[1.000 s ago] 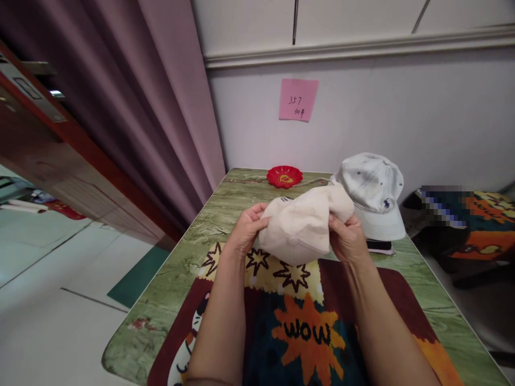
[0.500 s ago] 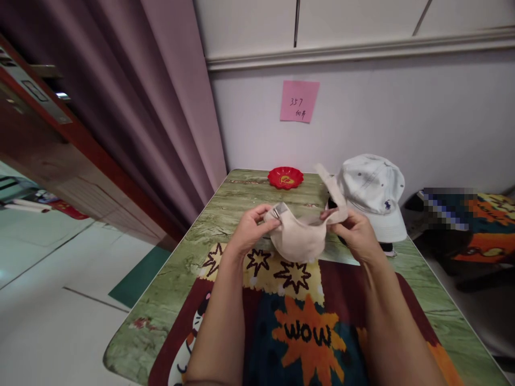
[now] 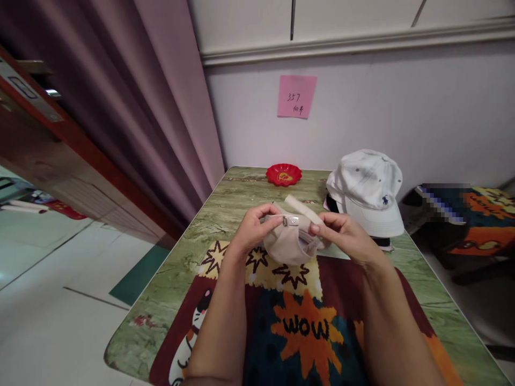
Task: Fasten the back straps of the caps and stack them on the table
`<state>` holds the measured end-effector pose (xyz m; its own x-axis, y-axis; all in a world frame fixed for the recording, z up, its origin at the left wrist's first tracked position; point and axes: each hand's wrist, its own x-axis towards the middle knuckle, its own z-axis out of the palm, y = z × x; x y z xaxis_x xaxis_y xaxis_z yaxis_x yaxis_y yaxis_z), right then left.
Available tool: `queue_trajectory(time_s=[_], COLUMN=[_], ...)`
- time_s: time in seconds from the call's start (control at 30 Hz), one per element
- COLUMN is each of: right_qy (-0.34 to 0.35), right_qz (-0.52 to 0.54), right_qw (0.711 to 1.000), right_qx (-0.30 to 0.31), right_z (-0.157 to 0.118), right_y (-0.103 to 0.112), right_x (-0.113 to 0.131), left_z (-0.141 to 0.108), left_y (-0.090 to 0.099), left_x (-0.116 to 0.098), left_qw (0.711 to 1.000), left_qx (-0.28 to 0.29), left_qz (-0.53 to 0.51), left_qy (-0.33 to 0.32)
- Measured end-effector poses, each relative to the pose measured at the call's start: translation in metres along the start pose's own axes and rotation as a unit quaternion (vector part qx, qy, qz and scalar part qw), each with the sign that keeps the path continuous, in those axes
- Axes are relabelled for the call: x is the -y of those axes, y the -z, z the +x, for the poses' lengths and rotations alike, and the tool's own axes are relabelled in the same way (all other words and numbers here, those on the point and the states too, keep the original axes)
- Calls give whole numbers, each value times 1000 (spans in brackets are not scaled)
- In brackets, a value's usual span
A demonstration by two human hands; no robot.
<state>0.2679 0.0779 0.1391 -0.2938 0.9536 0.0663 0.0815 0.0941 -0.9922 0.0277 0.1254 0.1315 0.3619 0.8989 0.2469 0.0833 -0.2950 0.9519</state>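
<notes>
A beige baseball cap (image 3: 284, 247) is held above the mat with its back opening toward me. My left hand (image 3: 254, 229) pinches the cap's edge beside a small metal buckle (image 3: 291, 220). On the other side, my right hand (image 3: 344, 235) grips the cap's fabric strap (image 3: 302, 207) between thumb and fingers. The strap's loose end points up and to the left, apart from the buckle. Behind my right hand sits a white cap (image 3: 368, 177) with a dark blue emblem, stacked on other headwear that is mostly hidden.
A red scalloped dish (image 3: 284, 175) stands at the table's back. A colourful "WOW" mat (image 3: 341, 281) covers the front of the wood-patterned table (image 3: 181, 257). A wall with a pink note (image 3: 296, 96) closes the back; a purple curtain (image 3: 169, 96) hangs left. A stool (image 3: 483, 214) stands right.
The cap has turned so its buckle faces me. My right hand has moved left, bringing the strap closer to the buckle, and the strap's end has swung left and down.
</notes>
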Motion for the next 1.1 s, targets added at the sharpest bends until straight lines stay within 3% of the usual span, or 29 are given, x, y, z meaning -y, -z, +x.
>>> queue_trajectory(time_s=[0.13,0.5,0.67,0.9,1.1], right_qy=[-11,-52,-55,-55,-50], right_qz=[49,94,90,93,137], right_qw=[993,980,979,984,975], right_qx=[-103,-167,-176,-138,-166], right_z=[4,13,13,15,20], right_y=[-16,-24,-23,-22,-27], right_x=[2,-4,-3,-7,-13], left_z=[0,3,2,3,2], left_y=[-5,-19,-25,-33,-44], left_x=[-7,-12,-14,-9,-18], left_qw=[1000,994,989,981,949], left_qx=[-11,-51,-79,-84,-139], left_qz=[8,81,113,153,215], left_qy=[-17,-53,-50,-86,-182])
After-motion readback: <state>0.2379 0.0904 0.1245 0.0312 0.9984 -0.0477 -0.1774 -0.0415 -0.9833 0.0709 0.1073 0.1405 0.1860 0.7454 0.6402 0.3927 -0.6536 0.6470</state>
